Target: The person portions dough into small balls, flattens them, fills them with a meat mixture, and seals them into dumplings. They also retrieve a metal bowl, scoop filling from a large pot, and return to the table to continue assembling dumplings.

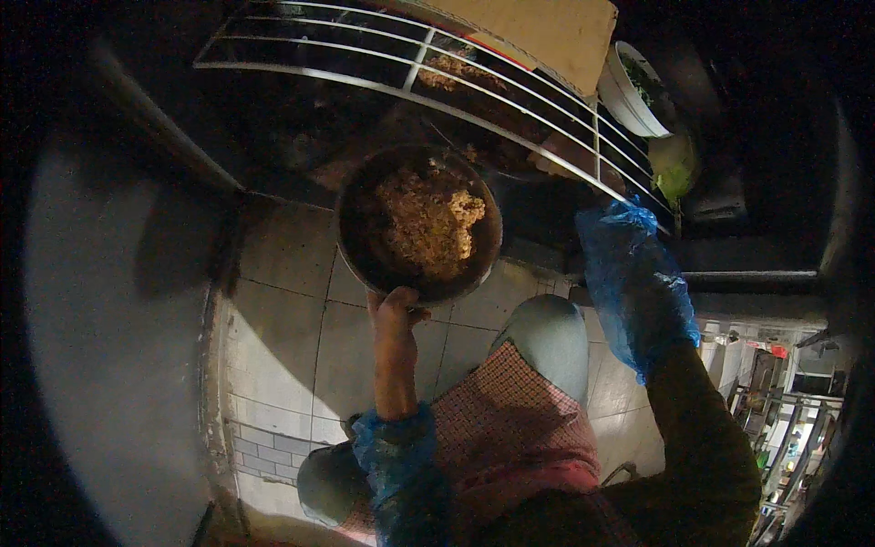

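Observation:
My left hand (394, 311) grips the near rim of a dark round bowl (355, 253), thumb on top, and holds it above the tiled floor. Inside lies a brown, crumbly food-like mass (424, 232) with a paler clump at its right side. Blue plastic covers my right forearm, which reaches to the front edge of a white wire rack (509, 126). My right hand (608, 181) is in deep shadow behind the rack's wires, and its fingers cannot be made out. Behind the wires, more of a similar crumbly mass (444, 72) shows dimly.
A cardboard sheet (547, 34) leans over the rack. Right of it are a white bowl (625, 102) with green leaves and a green-yellow item (673, 171). A grey panel (123, 328) stands at left. Metal shelving (786, 424) holds items at lower right.

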A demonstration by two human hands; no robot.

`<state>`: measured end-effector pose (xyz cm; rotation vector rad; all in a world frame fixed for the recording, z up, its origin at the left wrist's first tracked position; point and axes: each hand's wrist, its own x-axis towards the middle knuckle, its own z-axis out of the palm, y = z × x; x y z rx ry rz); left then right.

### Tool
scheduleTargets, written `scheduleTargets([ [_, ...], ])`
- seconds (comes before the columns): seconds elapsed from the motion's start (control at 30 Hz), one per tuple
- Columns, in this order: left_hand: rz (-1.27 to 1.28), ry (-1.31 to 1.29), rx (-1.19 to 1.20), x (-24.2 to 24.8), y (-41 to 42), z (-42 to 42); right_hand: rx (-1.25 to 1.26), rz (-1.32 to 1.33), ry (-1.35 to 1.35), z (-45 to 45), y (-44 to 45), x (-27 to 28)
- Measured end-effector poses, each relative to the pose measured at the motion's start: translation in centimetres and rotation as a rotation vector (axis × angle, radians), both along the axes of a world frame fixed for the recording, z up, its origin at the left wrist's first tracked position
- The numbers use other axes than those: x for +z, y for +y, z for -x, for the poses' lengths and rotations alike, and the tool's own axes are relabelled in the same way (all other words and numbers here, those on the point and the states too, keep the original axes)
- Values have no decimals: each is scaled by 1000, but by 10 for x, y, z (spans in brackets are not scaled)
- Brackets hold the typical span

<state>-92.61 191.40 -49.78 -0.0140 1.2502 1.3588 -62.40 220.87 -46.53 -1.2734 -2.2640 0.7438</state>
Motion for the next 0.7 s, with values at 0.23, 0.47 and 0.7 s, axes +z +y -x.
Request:
scheduleTargets([
  [0.23, -2, -8, -24, 10, 2, 3, 28, 147, 126, 9, -22, 11],
  [0.47, 75, -34, -20, 3, -3, 3, -16, 263, 214, 43, -103, 56],
  [0.7, -35, -19, -24, -2, -2, 0, 302, -538, -538, 90, -170, 30],
])
